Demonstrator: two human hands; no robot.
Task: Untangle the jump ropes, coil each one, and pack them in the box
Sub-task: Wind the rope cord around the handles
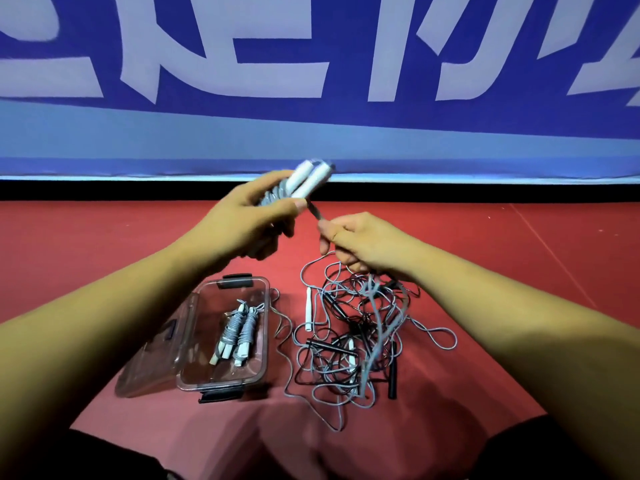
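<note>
Your left hand (pixel 247 221) grips the coiled rope (pixel 274 195), its handles (pixel 309 179) pointing far and right, and your right hand (pixel 362 244) pinches the cord (pixel 314 212) just right of it.

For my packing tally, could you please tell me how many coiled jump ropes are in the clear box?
2, side by side in the box: left coil, right coil. A third bundle sits in the left grip, unpacked.

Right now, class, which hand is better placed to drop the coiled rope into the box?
Left. The left hand grips the coiled rope, with the box below on its side; the right hand only pinches its loose cord, above the tangle.
</note>
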